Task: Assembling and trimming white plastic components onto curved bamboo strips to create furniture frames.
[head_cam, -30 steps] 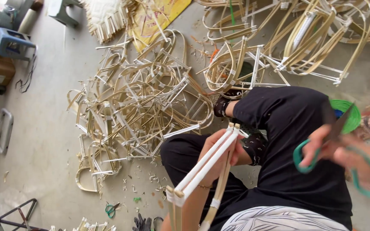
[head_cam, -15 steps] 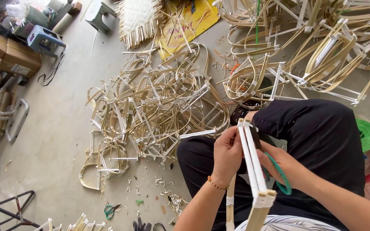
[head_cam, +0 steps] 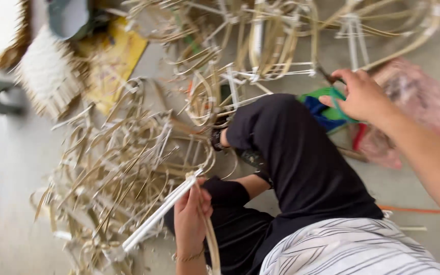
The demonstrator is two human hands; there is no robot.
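Cane, cloth and concrete on a workshop floor

Pale, matt cane frames (head_cam: 128, 168) lay on smooth grey concrete (head_cam: 6, 168); trousers (head_cam: 301, 163) were matt black cloth, a bag (head_cam: 413, 102) glossy pink plastic.

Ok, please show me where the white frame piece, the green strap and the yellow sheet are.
white frame piece (head_cam: 161, 211), head view, middle of its bar.
green strap (head_cam: 338, 99), head view, band beside the right hand's fingers.
yellow sheet (head_cam: 115, 61), head view, its flat middle.

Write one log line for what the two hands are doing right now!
left hand: grips white frame and cane strip | right hand: reaches out, fingers on green strap | floor: heap of cane frames
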